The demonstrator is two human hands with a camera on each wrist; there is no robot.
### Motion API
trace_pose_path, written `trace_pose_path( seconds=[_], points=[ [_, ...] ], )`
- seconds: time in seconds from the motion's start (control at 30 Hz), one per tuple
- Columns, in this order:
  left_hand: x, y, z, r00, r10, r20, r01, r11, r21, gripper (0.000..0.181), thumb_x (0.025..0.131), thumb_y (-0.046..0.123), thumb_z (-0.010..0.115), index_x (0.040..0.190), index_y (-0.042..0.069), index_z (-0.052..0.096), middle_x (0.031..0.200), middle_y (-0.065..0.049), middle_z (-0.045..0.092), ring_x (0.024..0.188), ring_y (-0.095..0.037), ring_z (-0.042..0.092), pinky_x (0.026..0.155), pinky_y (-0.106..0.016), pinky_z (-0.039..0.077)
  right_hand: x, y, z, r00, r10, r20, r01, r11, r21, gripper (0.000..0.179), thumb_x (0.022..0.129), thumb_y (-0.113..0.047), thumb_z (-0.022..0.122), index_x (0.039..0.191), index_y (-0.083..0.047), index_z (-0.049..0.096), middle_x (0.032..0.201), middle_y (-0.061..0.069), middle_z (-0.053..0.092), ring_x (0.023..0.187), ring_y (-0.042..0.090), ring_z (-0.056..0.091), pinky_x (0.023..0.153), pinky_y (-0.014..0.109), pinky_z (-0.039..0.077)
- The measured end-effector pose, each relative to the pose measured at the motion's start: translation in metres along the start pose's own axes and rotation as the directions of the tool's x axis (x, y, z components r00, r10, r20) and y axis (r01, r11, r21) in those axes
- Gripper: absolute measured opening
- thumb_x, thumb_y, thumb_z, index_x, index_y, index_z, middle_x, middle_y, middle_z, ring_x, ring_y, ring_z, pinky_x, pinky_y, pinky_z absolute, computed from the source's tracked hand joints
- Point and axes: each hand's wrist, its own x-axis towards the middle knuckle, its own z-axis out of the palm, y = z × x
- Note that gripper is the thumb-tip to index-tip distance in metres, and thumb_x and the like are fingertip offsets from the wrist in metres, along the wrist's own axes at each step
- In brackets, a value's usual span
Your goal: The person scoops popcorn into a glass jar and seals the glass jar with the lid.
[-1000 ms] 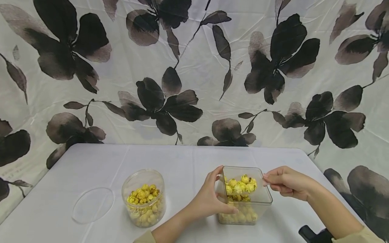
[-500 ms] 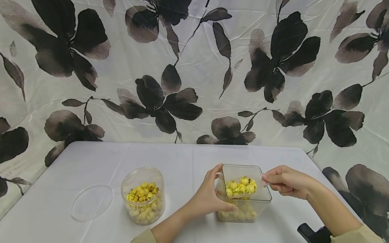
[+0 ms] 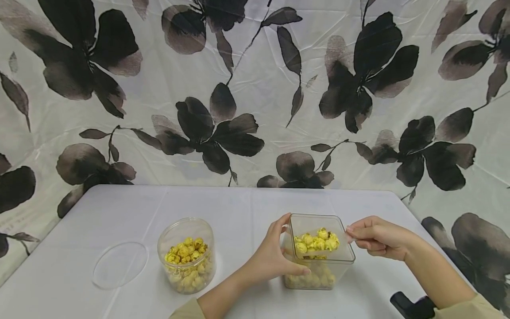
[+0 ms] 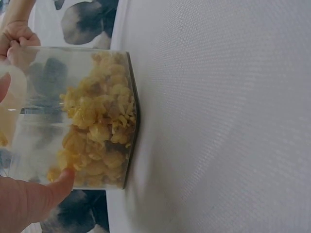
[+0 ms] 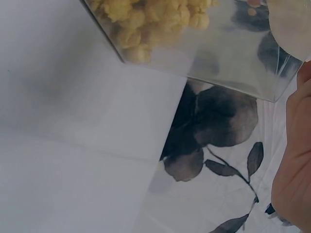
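One clear rectangular container [image 3: 336, 268], stood on a table [image 3: 235, 221] covered in white, right of centre; popcorn is held in its lower part and is seen through the walls. By the left hand [image 3: 275, 259] it is gripped at the left side, with the thumb laid across the front wall and the fingers set behind. One pale translucent utensil [image 5: 291, 29], pinched between thumb and fingers of the right hand [image 3: 376, 237] at the container's right rim; its full shape is obscured. A cluster of yellow popcorn [image 3: 316, 241] is borne within the container's mouth, above the lower pieces. One clear round jar [image 3: 179, 232], upright, well apart to the left, partly filled with popcorn. One clear round disc [image 3: 121, 266], laid flat on the table beyond the jar's left side. One black object [image 3: 412, 305], partly hidden by the right forearm. Backdrop: white fabric [image 3: 275, 133] printed with dark flowers.
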Motion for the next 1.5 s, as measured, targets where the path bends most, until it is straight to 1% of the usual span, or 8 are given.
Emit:
trace_pose_path(
  seconds=[0.2, 0.4, 0.63, 0.9, 1.23, 1.5],
  points=[
    [0.000, 0.001, 0.000, 1.000, -0.001, -0.004, 0.001, 1.000, -0.003, 0.112, 0.061, 0.020, 0.088, 0.147, 0.026, 0.017, 0.146, -0.002, 0.023, 0.133, -0.025, 0.026, 0.095, -0.043, 0.042, -0.001, 0.002, -0.002, 1.000, -0.010, 0.024, 0.010, 1.000, 0.026, 0.031, 0.099, -0.011, 0.041, 0.088, -0.011, 0.069, 0.058, -0.011, 0.046, 0.041, 0.009, 0.012, 0.039, 0.027, 0.005],
    [0.000, 0.000, 0.000, 1.000, -0.008, -0.005, 0.008, 1.000, -0.011, 0.112, 0.061, 0.019, 0.088, 0.147, 0.026, 0.017, 0.146, -0.002, 0.023, 0.133, -0.025, 0.026, 0.096, -0.043, 0.042, -0.001, 0.004, -0.003, 0.999, -0.030, 0.038, 0.028, 0.999, 0.047, 0.031, 0.099, -0.010, 0.041, 0.089, -0.011, 0.070, 0.059, -0.011, 0.047, 0.041, 0.010, 0.012, 0.040, 0.029, 0.004],
    [-0.001, -0.001, 0.000, 1.000, 0.000, -0.004, 0.000, 1.000, -0.028, 0.112, 0.061, 0.019, 0.088, 0.147, 0.027, 0.017, 0.147, -0.002, 0.020, 0.134, -0.026, 0.024, 0.096, -0.045, 0.041, -0.004, 0.003, -0.006, 0.999, -0.018, 0.031, 0.016, 0.998, 0.065, 0.031, 0.099, -0.009, 0.040, 0.087, -0.012, 0.068, 0.058, -0.012, 0.046, 0.042, 0.008, 0.016, 0.041, 0.026, 0.008],
    [-0.002, -0.001, 0.000, 1.000, -0.002, -0.002, 0.002, 0.999, -0.033, 0.112, 0.063, 0.019, 0.087, 0.149, 0.026, 0.015, 0.148, -0.004, 0.019, 0.135, -0.027, 0.024, 0.097, -0.049, 0.040, -0.005, 0.001, -0.008, 0.998, -0.044, 0.045, 0.040, 0.995, 0.090, 0.031, 0.099, -0.009, 0.039, 0.090, -0.011, 0.069, 0.061, -0.011, 0.048, 0.044, 0.011, 0.014, 0.041, 0.026, 0.007],
    [-0.002, -0.002, 0.000, 1.000, 0.018, -0.001, -0.018, 1.000, -0.017, 0.113, 0.062, 0.019, 0.088, 0.148, 0.027, 0.017, 0.148, -0.002, 0.021, 0.134, -0.026, 0.025, 0.095, -0.043, 0.043, -0.009, -0.004, -0.011, 0.997, -0.061, 0.045, 0.056, 0.993, 0.106, 0.032, 0.100, -0.009, 0.038, 0.092, -0.010, 0.069, 0.061, -0.011, 0.049, 0.045, 0.010, 0.015, 0.042, 0.026, 0.008],
    [-0.002, -0.001, -0.001, 1.000, 0.025, -0.001, -0.025, 0.999, -0.022, 0.113, 0.062, 0.018, 0.088, 0.149, 0.026, 0.016, 0.149, -0.002, 0.020, 0.134, -0.027, 0.025, 0.095, -0.043, 0.043, -0.009, -0.008, -0.013, 0.993, -0.098, 0.068, 0.089, 0.988, 0.123, 0.033, 0.101, -0.010, 0.037, 0.095, -0.009, 0.069, 0.063, -0.011, 0.049, 0.045, 0.012, 0.013, 0.042, 0.027, 0.006]
  ],
)
